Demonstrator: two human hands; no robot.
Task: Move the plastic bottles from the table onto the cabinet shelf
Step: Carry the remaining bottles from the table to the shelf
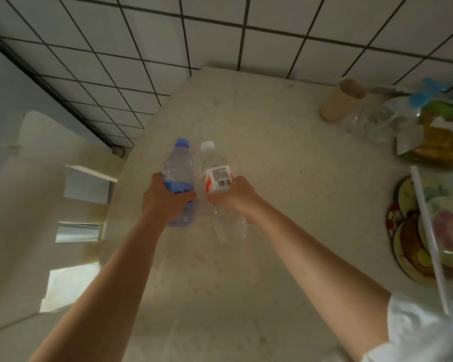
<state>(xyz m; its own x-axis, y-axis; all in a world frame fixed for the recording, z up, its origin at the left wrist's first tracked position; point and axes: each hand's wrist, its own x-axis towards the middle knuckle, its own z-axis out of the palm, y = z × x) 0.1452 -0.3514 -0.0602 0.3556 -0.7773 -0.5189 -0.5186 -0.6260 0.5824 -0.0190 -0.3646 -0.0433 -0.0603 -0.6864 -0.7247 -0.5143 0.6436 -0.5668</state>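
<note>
Two plastic bottles stand side by side near the middle of the beige table [272,158]. The left one is a blue-capped bottle [179,165] with a blue label, and my left hand [165,198] is wrapped around its lower half. The right one is a clear white-capped bottle [216,165] with a red and white barcode label, and my right hand [233,195] grips it at the label's lower edge. Both bottles are upright, caps pointing away from me. No cabinet shelf is recognisable as such in view.
A white chair [50,194] stands against the table's left edge. On the right of the table are a beige cup [340,100], crumpled clear plastic bags [392,118], a yellow package [439,142] and a patterned plate [413,231] under a flowered sheet. White floor tiles [141,48] lie beyond.
</note>
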